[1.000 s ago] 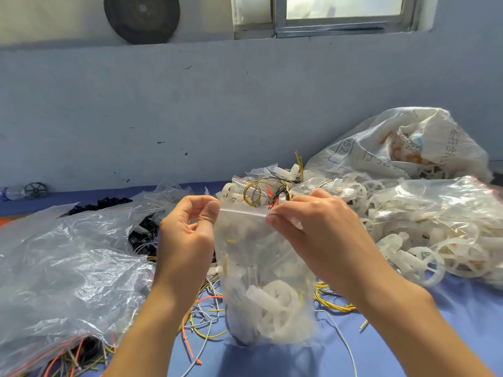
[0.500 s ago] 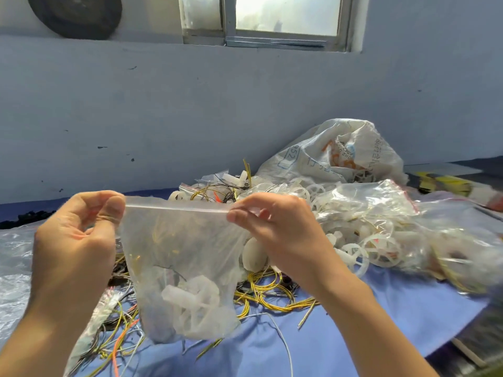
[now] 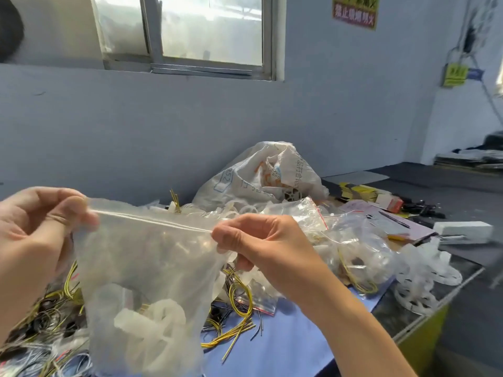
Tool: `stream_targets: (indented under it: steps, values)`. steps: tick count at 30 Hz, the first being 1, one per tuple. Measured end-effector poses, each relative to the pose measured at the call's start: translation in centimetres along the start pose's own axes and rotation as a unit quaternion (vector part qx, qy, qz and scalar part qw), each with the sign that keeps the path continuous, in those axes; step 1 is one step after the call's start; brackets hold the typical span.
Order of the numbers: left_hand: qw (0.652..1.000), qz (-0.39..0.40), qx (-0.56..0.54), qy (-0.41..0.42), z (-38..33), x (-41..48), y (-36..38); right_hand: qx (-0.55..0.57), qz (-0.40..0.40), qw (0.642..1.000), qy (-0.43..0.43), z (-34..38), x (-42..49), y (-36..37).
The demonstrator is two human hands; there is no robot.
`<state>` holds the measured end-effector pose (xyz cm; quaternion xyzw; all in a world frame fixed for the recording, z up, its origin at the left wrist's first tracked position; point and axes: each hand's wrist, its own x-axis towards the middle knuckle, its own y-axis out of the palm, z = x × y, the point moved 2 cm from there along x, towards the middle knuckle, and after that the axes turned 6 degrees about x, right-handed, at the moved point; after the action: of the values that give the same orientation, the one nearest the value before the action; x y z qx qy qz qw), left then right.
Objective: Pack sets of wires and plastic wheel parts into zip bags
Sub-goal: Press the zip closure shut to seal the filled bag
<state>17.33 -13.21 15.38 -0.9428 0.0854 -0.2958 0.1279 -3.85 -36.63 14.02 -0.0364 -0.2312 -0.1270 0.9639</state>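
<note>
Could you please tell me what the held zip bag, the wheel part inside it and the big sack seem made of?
The zip bag: thin clear plastic film; it wrinkles and contents show through. The wheel part: moulded plastic, matte milky white, probably rigid. The sack: white, printed, stiffly creased, possibly woven plastic; the weave is too blurred to confirm.

Bright daylight comes through the window (image 3: 212,31), whose panes blow out to white glare. The wall (image 3: 163,126) below lies in soft, even shade. Motion blur smears the left hand (image 3: 35,229), the bag (image 3: 141,268) and the right edge; wide-angle distortion bows lines there
</note>
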Motion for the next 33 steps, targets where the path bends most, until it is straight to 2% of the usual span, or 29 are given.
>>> stream_targets:
  steps: [3, 5, 7, 11, 14, 18, 20, 21, 24, 26, 28, 30, 33]
  values:
    - [1.0, 0.002, -0.005, 0.024, -3.8, 2.5, 4.2, -0.024, -0.039, 0.999, -0.011, 0.6, 1.3, -2.8]
    - [0.998, -0.004, -0.001, 0.056, -6.8, 4.1, 8.8, -0.007, -0.09, 0.996, 0.013, 0.2, 2.6, -5.7]
    - [0.997, 0.024, 0.007, 0.069, -9.3, 6.1, 14.6, 0.004, -0.151, 0.987, 0.051, -0.8, 3.7, -9.4]
    - [0.989, 0.117, 0.045, 0.078, -11.7, 9.2, 28.3, -0.023, -0.278, 0.953, 0.115, -3.6, 4.5, -18.4]
    - [0.977, 0.195, 0.065, 0.05, -11.7, 10.0, 38.1, -0.077, -0.346, 0.922, 0.154, -6.0, 4.1, -24.9]
    - [0.965, 0.228, 0.107, 0.074, -11.7, 9.4, 48.0, -0.145, -0.397, 0.879, 0.219, -9.5, 3.6, -31.8]
    - [0.941, 0.281, 0.158, 0.107, -11.7, 7.9, 51.6, -0.181, -0.411, 0.858, 0.251, -11.3, 3.4, -33.7]
    - [0.915, 0.325, 0.192, 0.143, -11.5, 6.9, 53.1, -0.197, -0.415, 0.847, 0.268, -12.0, 3.2, -34.3]
    - [0.783, 0.448, 0.333, 0.273, -9.6, 3.2, 54.9, -0.234, -0.424, 0.822, 0.3, -13.7, 2.7, -34.8]
    - [0.72, 0.479, 0.412, 0.286, -7.7, 1.7, 55.2, -0.291, -0.407, 0.807, 0.314, -14.2, 2.5, -34.7]
    - [0.698, 0.471, 0.461, 0.282, -6.9, 1.0, 55.2, -0.361, -0.38, 0.787, 0.326, -14.3, 2.3, -34.5]
    - [0.696, 0.463, 0.477, 0.273, -7.0, 0.9, 55.2, -0.422, -0.355, 0.761, 0.341, -14.2, 2.2, -34.0]
    - [0.731, 0.446, 0.432, 0.282, -8.3, 0.5, 54.0, -0.519, -0.336, 0.707, 0.343, -13.2, 2.4, -32.2]
